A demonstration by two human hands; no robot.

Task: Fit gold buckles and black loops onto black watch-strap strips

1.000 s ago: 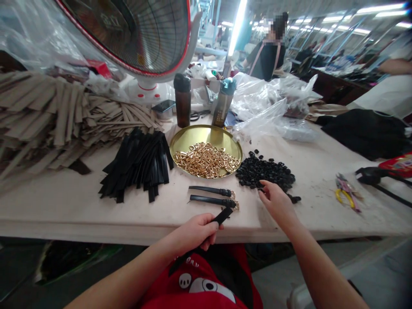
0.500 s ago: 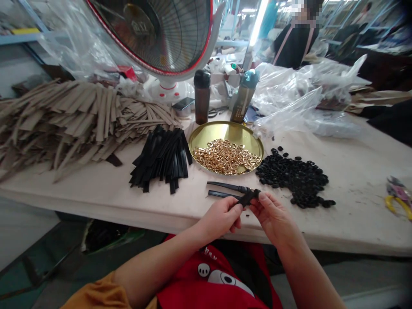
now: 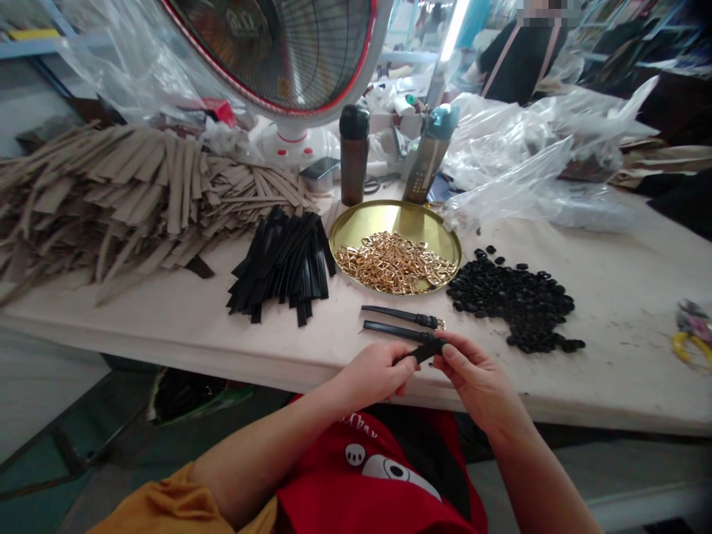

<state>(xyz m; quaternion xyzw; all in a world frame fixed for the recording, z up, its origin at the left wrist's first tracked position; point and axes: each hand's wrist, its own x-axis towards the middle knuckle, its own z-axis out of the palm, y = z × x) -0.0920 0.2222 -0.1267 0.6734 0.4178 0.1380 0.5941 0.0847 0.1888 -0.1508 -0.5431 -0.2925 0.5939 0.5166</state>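
Note:
Between my two hands, over the table's front edge, is a short black strap [image 3: 421, 353]. My left hand [image 3: 383, 368] is closed round its near end, thumb on top. My right hand [image 3: 466, 371] pinches the far end, where a small dark piece, perhaps a loop, partly shows. Just beyond lie two finished-looking black straps; the upper strap [image 3: 397, 315] ends in a gold buckle [image 3: 440, 324]. A gold tray [image 3: 356, 216] behind them bears a heap of gold buckles [image 3: 392, 261]. Black loops [image 3: 512, 297] are piled to its right, black strips [image 3: 283, 267] to its left.
Brown strips [image 3: 133, 193] cover the table's left side. A fan [image 3: 278, 59], a dark bottle [image 3: 354, 156] and a tilted bottle [image 3: 431, 156] stand at the back. Clear plastic bags [image 3: 517, 170] lie behind the loops. Yellow-handled pliers [image 3: 690, 345] sit far right. A person [image 3: 523, 55] is beyond.
The view has shifted slightly. My right fingers have moved at the strap's far end, and the gold buckle on the lying strap now shows more clearly. Both hands keep hold of the strap.

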